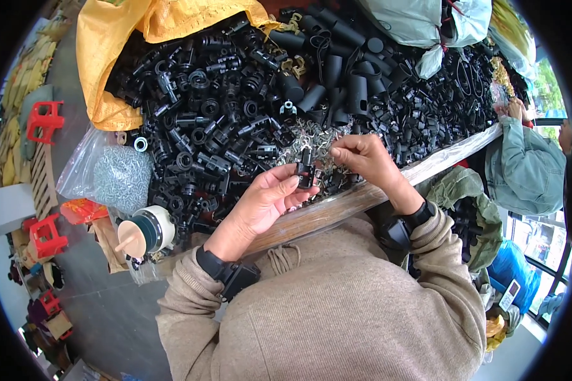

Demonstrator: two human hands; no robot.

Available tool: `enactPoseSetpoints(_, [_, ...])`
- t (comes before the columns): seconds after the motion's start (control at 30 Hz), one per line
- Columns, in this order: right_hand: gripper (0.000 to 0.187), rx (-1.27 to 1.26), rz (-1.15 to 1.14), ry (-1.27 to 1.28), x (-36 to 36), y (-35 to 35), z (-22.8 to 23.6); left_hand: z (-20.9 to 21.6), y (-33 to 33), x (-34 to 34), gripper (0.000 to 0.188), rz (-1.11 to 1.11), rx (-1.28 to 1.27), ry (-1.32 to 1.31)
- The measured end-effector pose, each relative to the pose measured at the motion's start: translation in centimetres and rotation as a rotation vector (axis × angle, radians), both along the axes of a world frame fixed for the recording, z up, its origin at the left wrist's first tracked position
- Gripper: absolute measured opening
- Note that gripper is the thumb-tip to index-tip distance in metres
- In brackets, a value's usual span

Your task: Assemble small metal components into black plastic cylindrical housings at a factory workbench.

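Note:
My left hand is closed around a small black plastic fitting, held upright between thumb and fingers just above the table's front edge. To its right, my right hand is raised with thumb and forefinger pinched together. Whatever lies in that pinch, if anything, is too small to make out. Behind and between the hands spreads a heap of small silvery metal pieces. A large pile of black plastic fittings lies to the left and beyond.
Black tubes lie at the back, near an orange-yellow sack. A clear bag of screws and a lidded cup stand at left. The wooden table edge runs before me. A co-worker's sleeve is at right.

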State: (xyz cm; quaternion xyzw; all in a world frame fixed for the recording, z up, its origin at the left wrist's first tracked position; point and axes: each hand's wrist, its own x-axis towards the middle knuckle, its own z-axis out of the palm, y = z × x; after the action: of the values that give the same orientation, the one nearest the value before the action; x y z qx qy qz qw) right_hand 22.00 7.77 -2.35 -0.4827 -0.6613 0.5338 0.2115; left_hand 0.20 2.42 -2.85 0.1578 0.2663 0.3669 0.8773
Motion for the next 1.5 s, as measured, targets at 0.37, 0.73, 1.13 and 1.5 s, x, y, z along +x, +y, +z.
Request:
enactPoseSetpoints(0.37, [0.013,0.670,0.150,-0.405,-1.7,-0.5,-0.5,-0.8,0.2,0.2,0.030,0.043,-0.006,-0.015])
enactPoseSetpoints(0.73, [0.013,0.686,0.108,-0.242,-1.1,-0.1,0.0,-0.7,0.0,0.0,0.030,0.079,0.005,-0.016])
enactPoseSetpoints(1.13, [0.013,0.773,0.186,-0.422,-1.0,0.8,-1.7,-0.7,0.2,0.3,0.030,0.084,0.007,-0.006])
enactPoseSetpoints(1.5, [0.011,0.654,0.225,-0.477,-0.8,0.6,-0.3,-0.2,0.5,0.8,0.031,0.085,0.002,0.016])
